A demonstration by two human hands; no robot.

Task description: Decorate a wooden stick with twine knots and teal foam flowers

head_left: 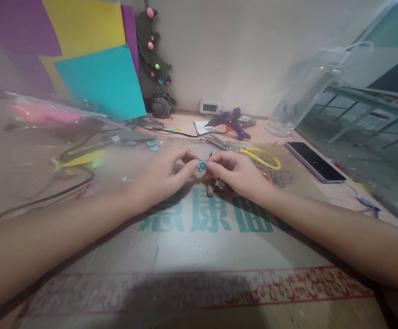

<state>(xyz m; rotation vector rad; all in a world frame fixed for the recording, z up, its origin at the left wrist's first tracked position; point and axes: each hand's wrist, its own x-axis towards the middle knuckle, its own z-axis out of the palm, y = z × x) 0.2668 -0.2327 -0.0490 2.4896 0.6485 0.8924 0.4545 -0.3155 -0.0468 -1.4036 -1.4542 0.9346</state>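
From a distance I watch 2 bare hands. The left hand [174,171] and the right hand [236,171] are both nearly closed, with thumb to fingers, and seem to pinch the small blue piece [202,165] between them, above the printed board [192,256]. I judge its shaping is begun, and it is not yet let go. Blue scraps [154,148] lie loose behind; the glue gun [229,122] rests apart. How much remains, I cannot tell.
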